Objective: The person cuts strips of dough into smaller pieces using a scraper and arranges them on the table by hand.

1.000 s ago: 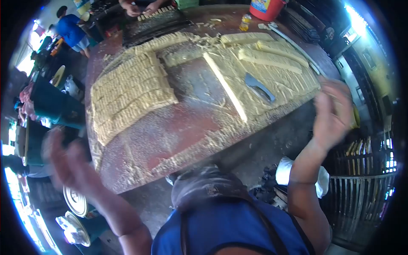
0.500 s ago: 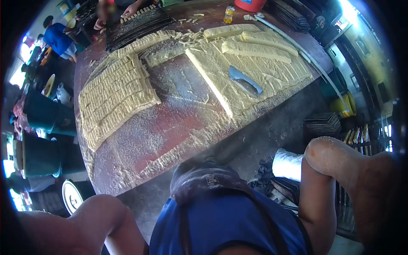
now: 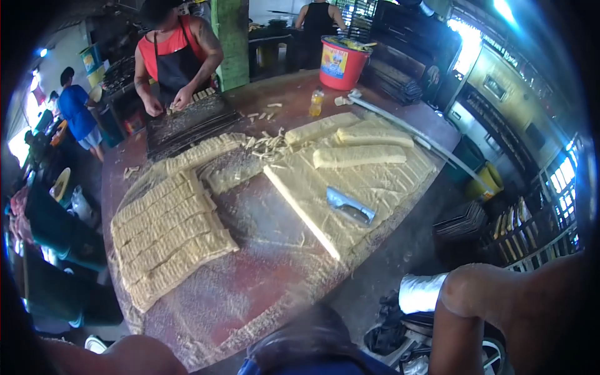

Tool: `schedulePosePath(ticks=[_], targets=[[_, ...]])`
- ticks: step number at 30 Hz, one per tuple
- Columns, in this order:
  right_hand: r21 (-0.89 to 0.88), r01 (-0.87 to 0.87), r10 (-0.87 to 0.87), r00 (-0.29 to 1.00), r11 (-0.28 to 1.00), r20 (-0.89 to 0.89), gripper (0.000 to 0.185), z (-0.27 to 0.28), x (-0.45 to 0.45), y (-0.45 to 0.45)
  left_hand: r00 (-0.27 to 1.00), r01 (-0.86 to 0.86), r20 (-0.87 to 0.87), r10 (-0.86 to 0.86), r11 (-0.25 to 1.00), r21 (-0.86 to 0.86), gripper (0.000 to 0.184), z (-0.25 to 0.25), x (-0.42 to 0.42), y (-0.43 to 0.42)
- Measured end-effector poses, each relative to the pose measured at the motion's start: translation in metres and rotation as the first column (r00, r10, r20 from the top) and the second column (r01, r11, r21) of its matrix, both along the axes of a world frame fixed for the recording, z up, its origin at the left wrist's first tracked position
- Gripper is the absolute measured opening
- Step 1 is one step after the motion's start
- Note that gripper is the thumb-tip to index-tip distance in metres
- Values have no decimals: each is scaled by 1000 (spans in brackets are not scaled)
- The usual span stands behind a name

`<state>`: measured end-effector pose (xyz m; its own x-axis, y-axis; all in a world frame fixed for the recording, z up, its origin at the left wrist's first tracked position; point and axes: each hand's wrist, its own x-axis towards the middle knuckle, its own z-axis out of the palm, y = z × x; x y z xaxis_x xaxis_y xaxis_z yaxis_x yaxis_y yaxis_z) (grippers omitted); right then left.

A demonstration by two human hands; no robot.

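Both my hands are out of view; only my bent arms show, the left elbow at the bottom left and the right elbow at the lower right. Neither arm touches the floured table ahead of me. On its right half lies a wide sheet of pale dough, with a metal dough cutter resting flat on it. Several thick dough strips sit across the sheet's far side. Rows of small cut dough pieces cover the left side of the table.
Across the table a person in a black apron handles small pieces over stacked dark trays. A red bucket, a bottle of yellow liquid and a long pale bar are at the far right. Dough scraps lie mid-table.
My view has tilted up, so the co-worker and the whole red bucket now show and the table sits lower. The cutter and dough stay in place on the table.
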<state>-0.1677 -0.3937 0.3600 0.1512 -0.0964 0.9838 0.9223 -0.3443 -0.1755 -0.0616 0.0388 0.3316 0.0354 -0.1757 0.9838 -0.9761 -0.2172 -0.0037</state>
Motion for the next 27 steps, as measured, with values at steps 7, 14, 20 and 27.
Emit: schedulePosePath(ticks=[7, 14, 20, 27], targets=[[34, 45, -44, 998, 998, -47, 22, -17, 39, -16, 996, 55, -71, -55, 998, 8, 34, -10, 28, -24], [32, 5, -4, 999, 999, -37, 25, -30, 93, -67, 996, 64, -67, -62, 998, 23, 35, -14, 72, -82], [51, -52, 58, 990, 997, -128, 28, -44, 173, -144, 989, -8, -149, 20, 997, 79, 36, -21, 95, -146], [-60, 63, -75, 972, 996, -222, 32, -86, 222, -158, 969, -116, -214, 127, 991, 60, 37, -11, 103, -192]])
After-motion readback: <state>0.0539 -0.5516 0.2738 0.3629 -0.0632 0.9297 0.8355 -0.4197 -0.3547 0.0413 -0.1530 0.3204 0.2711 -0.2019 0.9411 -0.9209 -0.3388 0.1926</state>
